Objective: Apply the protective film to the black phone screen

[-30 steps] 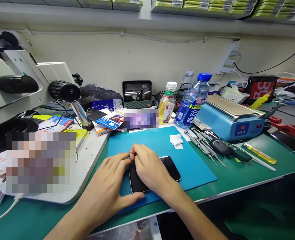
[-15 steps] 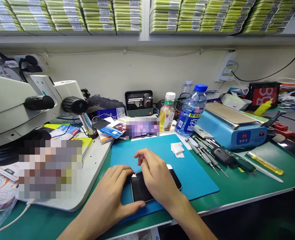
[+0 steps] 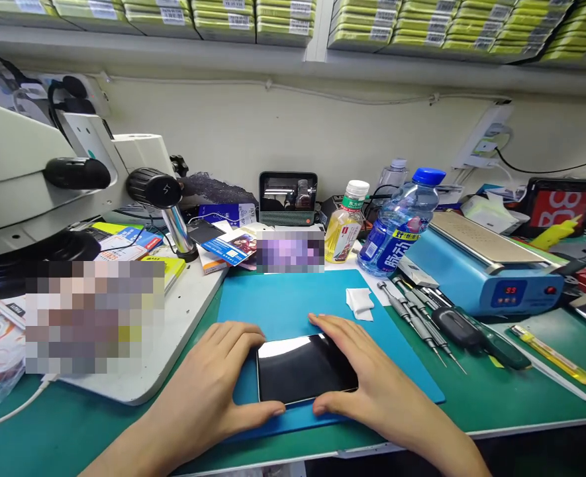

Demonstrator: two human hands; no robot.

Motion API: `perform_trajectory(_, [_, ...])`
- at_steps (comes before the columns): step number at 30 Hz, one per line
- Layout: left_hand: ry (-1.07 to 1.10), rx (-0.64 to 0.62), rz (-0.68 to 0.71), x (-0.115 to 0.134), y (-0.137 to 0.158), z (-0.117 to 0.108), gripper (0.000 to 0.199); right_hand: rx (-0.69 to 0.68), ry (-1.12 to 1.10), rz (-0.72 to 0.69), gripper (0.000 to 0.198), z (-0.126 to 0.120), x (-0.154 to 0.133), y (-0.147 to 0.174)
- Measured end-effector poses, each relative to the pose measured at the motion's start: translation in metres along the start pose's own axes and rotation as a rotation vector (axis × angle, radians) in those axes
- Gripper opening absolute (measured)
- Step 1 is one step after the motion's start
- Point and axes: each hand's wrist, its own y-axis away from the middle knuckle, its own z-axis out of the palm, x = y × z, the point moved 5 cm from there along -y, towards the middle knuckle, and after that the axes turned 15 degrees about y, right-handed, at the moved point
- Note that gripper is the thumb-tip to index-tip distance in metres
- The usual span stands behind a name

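Observation:
A smartphone (image 3: 305, 371) with a dark, glossy screen lies face up on the blue work mat (image 3: 277, 298), a bright reflection along its far edge. My left hand (image 3: 213, 384) grips its left end, thumb at the near edge and fingers at the far left corner. Around the right end is my right hand (image 3: 372, 377), thumb on the near edge and fingers on the far edge. The screen between them is uncovered. A folded white wipe (image 3: 359, 303) rests on the mat beyond my right hand.
Several screwdrivers (image 3: 414, 318) and a yellow-handled knife (image 3: 553, 354) lie to the right, before a blue heating plate machine (image 3: 496, 265). Bottles (image 3: 396, 225) stand behind the mat. At left is a microscope (image 3: 19, 185) over its pale base (image 3: 148, 368).
My right hand has moved off the screen to the phone's right end, with its fingers now around the edges. My left hand stays at the left end. The view has shifted slightly.

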Motion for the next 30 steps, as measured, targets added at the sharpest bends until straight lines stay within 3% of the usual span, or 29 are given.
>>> perform_trajectory(22, [-0.067,0.080,0.039,0.001,0.005,-0.002,0.064,-0.022,-0.127,0.038,0.092,0.005,0.008,0.000])
perform_trajectory(30, [-0.089,0.091,0.047,-0.003,0.008,-0.003,0.070,-0.023,-0.126,0.042,0.082,0.005,0.010,0.003])
